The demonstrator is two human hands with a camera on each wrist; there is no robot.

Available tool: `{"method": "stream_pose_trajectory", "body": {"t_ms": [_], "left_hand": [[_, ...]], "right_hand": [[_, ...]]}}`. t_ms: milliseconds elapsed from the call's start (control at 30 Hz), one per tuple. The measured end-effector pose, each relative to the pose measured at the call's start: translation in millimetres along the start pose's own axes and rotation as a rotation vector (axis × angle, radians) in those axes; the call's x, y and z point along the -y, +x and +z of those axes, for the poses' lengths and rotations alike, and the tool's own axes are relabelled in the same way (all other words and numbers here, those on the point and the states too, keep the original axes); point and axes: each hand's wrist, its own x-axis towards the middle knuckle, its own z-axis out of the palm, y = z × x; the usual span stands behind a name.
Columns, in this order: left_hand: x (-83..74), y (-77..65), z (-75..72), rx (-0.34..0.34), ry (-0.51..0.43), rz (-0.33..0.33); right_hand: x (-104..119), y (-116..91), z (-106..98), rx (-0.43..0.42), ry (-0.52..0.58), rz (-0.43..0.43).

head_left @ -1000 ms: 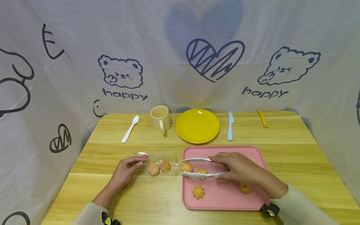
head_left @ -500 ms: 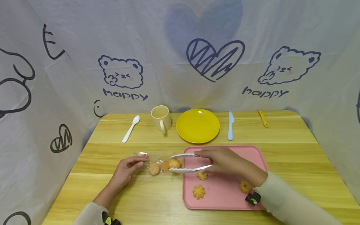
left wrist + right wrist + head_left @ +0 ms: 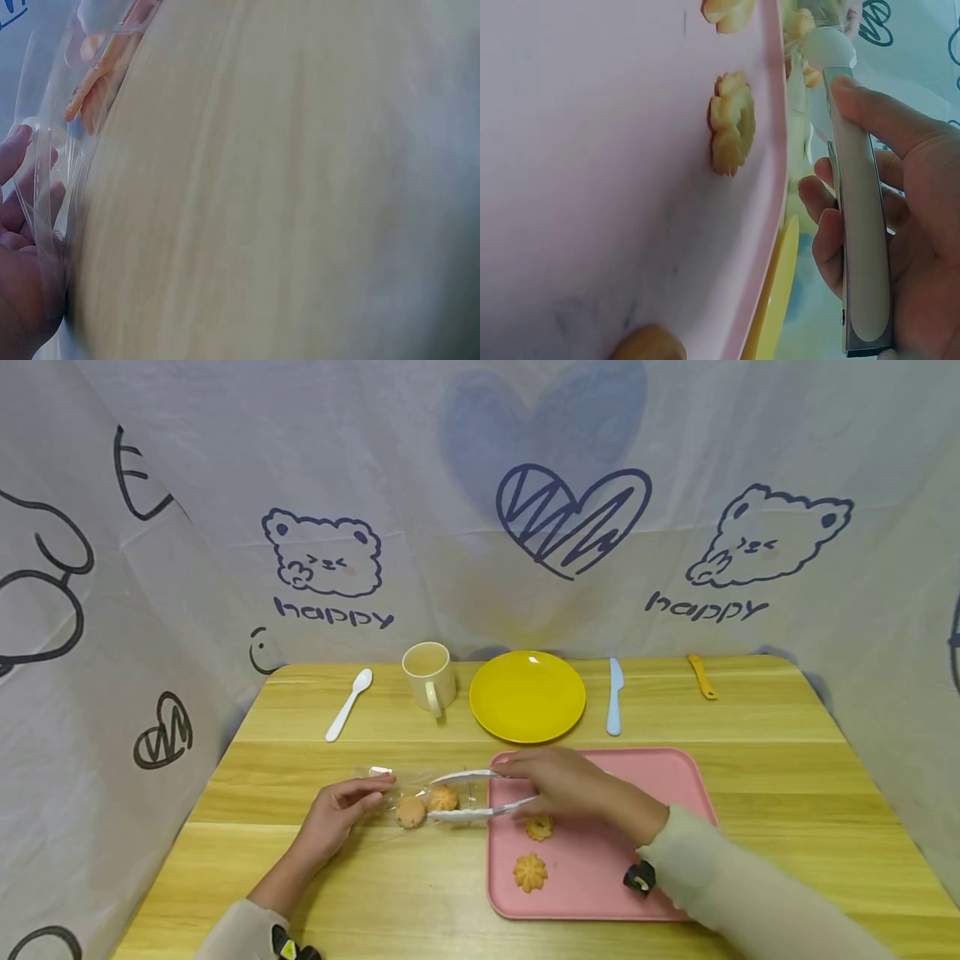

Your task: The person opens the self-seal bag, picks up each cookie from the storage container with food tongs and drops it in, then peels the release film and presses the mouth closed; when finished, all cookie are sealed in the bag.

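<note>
My left hand (image 3: 341, 814) pinches the left end of a clear plastic bag (image 3: 408, 783) lying on the table. Inside it is a round cookie (image 3: 410, 812); a second is largely covered. In my right hand (image 3: 562, 789) are metal tongs (image 3: 862, 202), the thumb along one arm and the fingers curled round the other. Their tips overlap the bag's right part, with a flower-shaped cookie (image 3: 443, 798) between them. On the pink tray (image 3: 600, 893) sit a ring cookie (image 3: 538, 828) and a flower cookie (image 3: 530, 872). Another cookie (image 3: 649, 345) shows in the right wrist view, hidden by my arm in the head view.
Along the back stand a cream mug (image 3: 429, 677) and a yellow plate (image 3: 527, 697). A white spoon (image 3: 348, 704) lies left of them, a light blue knife (image 3: 614, 697) and a small orange-yellow utensil (image 3: 702, 677) to the right. A patterned cloth (image 3: 450, 568) hangs behind the table.
My right hand has moved left, bringing the tongs and the flower-shaped cookie from the tray's left edge to the bag. My left hand and the bag have stayed put.
</note>
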Motion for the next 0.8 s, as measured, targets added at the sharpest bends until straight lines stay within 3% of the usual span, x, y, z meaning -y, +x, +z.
{"method": "stream_pose_trajectory", "body": {"t_ms": [267, 800], "left_hand": [[0.3, -0.2, 0.7, 0.001, -0.014, 0.009], [-0.4, -0.5, 1.3, -0.007, -0.009, 0.015]], "right_hand": [[0.9, 7.9, 9.9, 0.013, 0.007, -0.015], [0.1, 6.2, 11.1, 0.015, 0.013, 0.019]]}}
